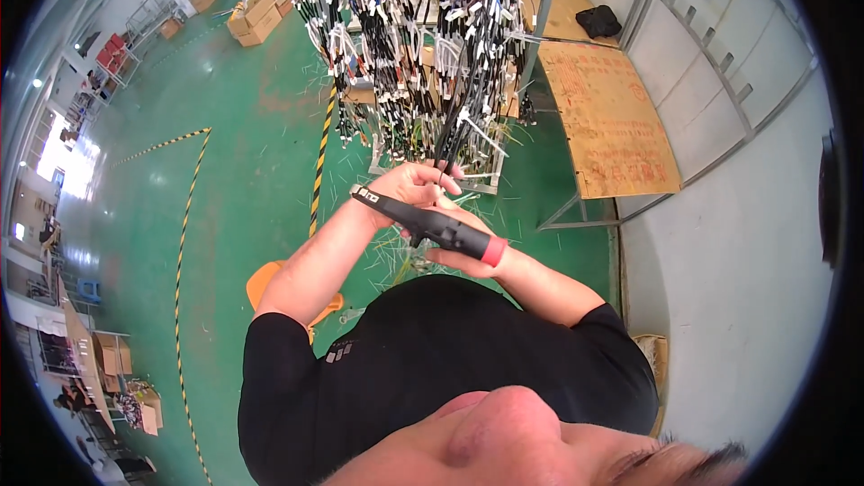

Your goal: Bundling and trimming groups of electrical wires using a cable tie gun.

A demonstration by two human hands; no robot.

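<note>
My left hand (403, 184) is closed, its thumb and fingers pinching a bundle of thin black cables (446, 151) that comes down from the hanging mass in front. My right hand (461, 263) is wrapped round a black pistol-shaped tool, which looks like a cable tie gun (443, 227), with a metal nose and a red rear end. The tool lies slantwise across both hands, its nose over my left wrist and its red end by my right wrist. It hides part of the right fingers.
A rack (423, 45) hung thickly with black and white cable harnesses stands right ahead. To its right is a wooden-topped bench (612, 117) along a pale wall. An orange stool (265, 283) is beside my left arm. Cut scraps litter the green floor (252, 153); cardboard boxes (256, 18) stand far left.
</note>
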